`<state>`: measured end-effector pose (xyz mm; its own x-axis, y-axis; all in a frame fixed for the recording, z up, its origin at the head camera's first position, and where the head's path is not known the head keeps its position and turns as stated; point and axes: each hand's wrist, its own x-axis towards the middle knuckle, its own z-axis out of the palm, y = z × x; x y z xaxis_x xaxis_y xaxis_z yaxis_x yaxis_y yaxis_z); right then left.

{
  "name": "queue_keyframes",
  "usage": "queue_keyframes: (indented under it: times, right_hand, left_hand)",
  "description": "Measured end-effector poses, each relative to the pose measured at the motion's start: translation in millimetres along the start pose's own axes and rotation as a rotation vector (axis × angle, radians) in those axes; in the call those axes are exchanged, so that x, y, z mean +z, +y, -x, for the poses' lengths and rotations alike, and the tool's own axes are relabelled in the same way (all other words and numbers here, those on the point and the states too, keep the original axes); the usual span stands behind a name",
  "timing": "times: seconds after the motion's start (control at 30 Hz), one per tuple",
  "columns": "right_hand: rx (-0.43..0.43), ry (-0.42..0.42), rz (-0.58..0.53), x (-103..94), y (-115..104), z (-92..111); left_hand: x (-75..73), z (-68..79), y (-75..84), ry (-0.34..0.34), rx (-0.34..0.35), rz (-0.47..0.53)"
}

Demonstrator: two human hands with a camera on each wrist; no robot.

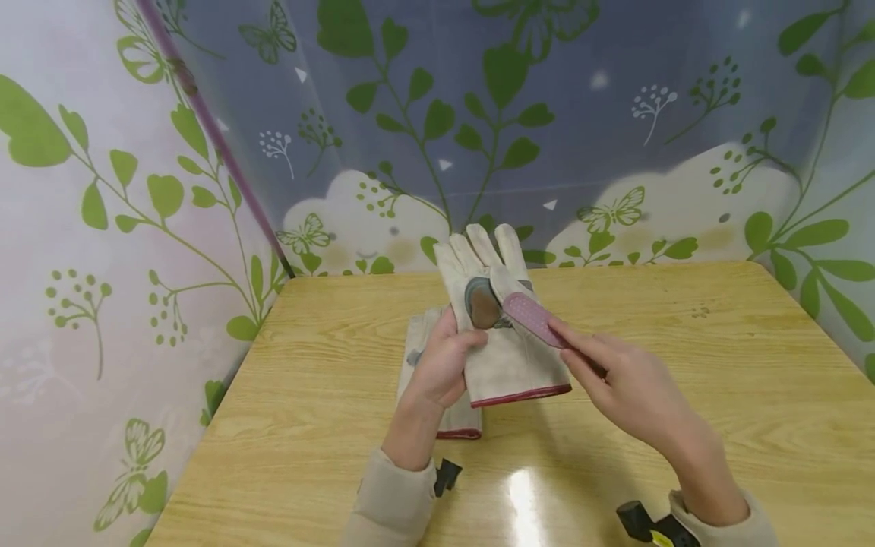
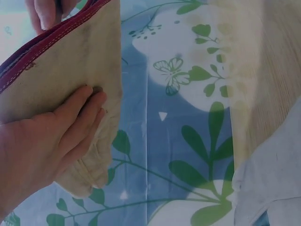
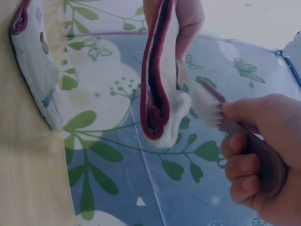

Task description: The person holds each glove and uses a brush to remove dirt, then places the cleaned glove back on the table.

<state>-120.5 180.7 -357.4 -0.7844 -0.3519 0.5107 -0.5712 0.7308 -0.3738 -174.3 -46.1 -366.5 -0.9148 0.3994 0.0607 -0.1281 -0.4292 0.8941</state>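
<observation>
Because only the left hand (image 1: pixel 444 361) supports the off-white cloth work glove with a red-bound cuff (image 1: pixel 513 361), pinching one side between thumb and fingers above the pale yellow wood-grained table (image 1: pixel 307 395), a hard stroke could twist or fold it. The right hand (image 1: pixel 632 384) has its fingers curled round a mauve handled brush (image 1: pixel 536 319), whose white bristles (image 3: pixel 207 107) face the glove's thumb; whether they touch cannot be told. That loose thumb piece would probably bend under pressure, shielding the rounded brown patch with a grey-blue edge (image 1: pixel 486 305) on the palm. The left thumb lies close beside that patch, so a wide sweep might scrape it. Should the pinch slacken, the glove could drop onto the second off-white, red-cuffed cloth glove (image 1: pixel 415 334), which lies on the table below.
</observation>
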Motion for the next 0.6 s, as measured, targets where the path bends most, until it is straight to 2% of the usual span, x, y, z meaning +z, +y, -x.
queue_keyframes:
  times: [0.13, 0.2, 0.3, 0.4, 0.6]
  right_hand:
    - [-0.084, 0.108, 0.025, 7.3, -2, -3]
    - [-0.127, 0.113, 0.050, 12.2, -3, -4]
    - [-0.143, 0.059, 0.072, 17.6, -3, -3]
    - [-0.101, -0.014, 0.068, 18.6, -2, -2]
    - [-0.044, -0.128, 0.003, 9.5, 2, 1]
  left_hand:
    - [0.9, 0.9, -2.9, -0.025, -0.001, -0.009]
    - [2.7, 1.2, -6.0, -0.040, -0.015, -0.018]
    - [6.2, 0.8, -10.4, -0.054, -0.035, -0.039]
    - [7.6, 0.5, -11.5, -0.046, -0.047, -0.035]
    - [2.0, 0.8, -2.1, -0.023, -0.020, 0.017]
